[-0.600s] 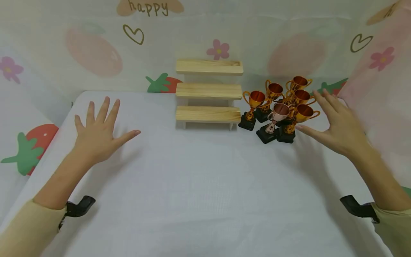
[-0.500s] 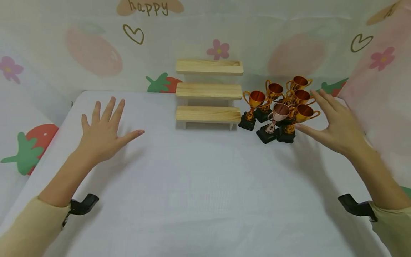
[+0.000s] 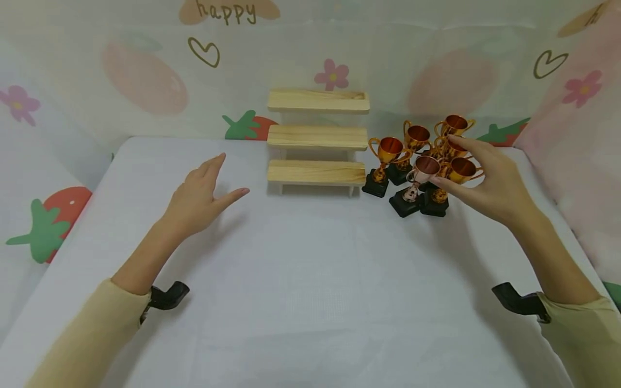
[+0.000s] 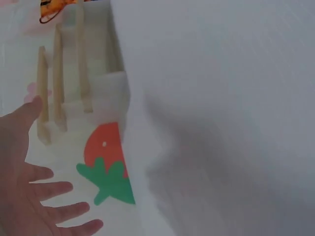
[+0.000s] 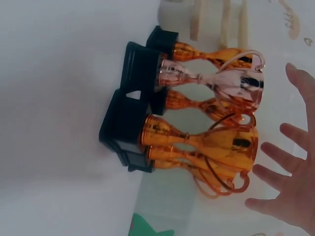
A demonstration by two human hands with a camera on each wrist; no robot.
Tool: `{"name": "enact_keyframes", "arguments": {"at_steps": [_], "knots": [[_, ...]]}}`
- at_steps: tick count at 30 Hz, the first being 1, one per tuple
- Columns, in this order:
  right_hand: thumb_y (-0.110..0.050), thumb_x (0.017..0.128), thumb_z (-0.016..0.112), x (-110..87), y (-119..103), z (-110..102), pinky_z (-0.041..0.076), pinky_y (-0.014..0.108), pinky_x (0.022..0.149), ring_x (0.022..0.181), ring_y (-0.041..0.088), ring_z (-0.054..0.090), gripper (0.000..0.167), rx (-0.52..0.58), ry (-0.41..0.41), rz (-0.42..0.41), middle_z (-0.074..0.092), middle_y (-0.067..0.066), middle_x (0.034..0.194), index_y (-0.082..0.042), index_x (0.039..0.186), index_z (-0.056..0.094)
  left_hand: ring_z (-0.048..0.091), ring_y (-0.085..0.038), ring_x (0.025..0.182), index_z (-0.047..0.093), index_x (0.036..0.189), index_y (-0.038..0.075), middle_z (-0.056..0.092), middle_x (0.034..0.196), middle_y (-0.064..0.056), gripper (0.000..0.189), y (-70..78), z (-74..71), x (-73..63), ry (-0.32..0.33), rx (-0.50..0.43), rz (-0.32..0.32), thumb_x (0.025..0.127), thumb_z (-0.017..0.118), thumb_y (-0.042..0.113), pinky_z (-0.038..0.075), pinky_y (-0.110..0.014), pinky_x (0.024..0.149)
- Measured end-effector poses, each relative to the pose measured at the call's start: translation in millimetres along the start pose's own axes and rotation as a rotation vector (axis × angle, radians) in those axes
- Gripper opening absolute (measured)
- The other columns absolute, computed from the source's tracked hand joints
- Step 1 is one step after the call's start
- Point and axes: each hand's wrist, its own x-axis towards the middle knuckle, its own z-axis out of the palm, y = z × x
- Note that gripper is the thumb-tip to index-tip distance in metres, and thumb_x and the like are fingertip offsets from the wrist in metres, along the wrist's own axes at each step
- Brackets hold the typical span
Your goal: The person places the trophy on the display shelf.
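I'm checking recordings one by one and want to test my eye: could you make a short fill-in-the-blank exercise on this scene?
1. The shelf has ____ wooden boards.
2. The trophies stand on ____ bases.
3. The hand closest to the trophies is the person's ____ one.
4. The person's left hand is holding ____.

Missing words: three; black; right; nothing.

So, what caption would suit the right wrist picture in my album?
Right hand, fingers spread, near a pink trophy and golden trophies on black bases.
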Motion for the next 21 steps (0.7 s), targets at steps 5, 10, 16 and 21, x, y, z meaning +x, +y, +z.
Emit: {"name": "enact_keyframes", "arguments": {"at_steps": [5,10,16,21], "knots": [[-0.024,0.087,0.089,5.7,-3,3,0.047,0.072,0.109,0.139,0.045,0.052,0.077,0.039,-0.005,-0.014,0.057,0.02,0.152,-0.012,0.154,0.054,0.038,-0.047,0.151,0.019,0.168,0.003,0.038,0.165,-0.026,0.093,9.0,10.5,9.5,0.0,-0.161,-0.029,0.105,0.059,0.058,0.038,-0.069,0.121],[-0.02,0.085,0.091,10.5,-3,9,0.055,0.036,0.107,0.129,0.038,0.06,0.073,0.076,-0.003,-0.032,0.061,0.016,0.148,-0.01,0.15,0.059,0.053,-0.045,0.139,0.024,0.165,-0.001,0.052,0.154,-0.026,0.08,14.1,23.3,19.2,0.008,-0.348,-0.047,0.108,0.061,0.043,0.046,-0.062,0.119],[-0.017,0.084,0.093,12.1,-1,15,0.043,0.003,0.071,0.091,0.007,0.058,0.068,0.114,0.001,-0.015,0.065,0.017,0.14,-0.007,0.145,0.063,0.066,-0.043,0.124,0.039,0.159,-0.004,0.064,0.141,-0.026,0.064,20.2,39.9,27.8,0.066,-0.486,-0.079,0.11,0.059,0.033,0.062,-0.048,0.101],[-0.023,0.088,0.09,13.7,-3,16,0.041,0.012,0.07,0.098,0.021,0.056,0.063,0.09,-0.033,0.014,0.063,0.018,0.142,-0.006,0.143,0.064,0.073,-0.044,0.106,0.052,0.15,-0.007,0.071,0.124,-0.029,0.049,23.7,51.7,34.1,0.183,-0.656,-0.1,0.11,0.06,0.021,0.067,-0.026,0.082]]}}
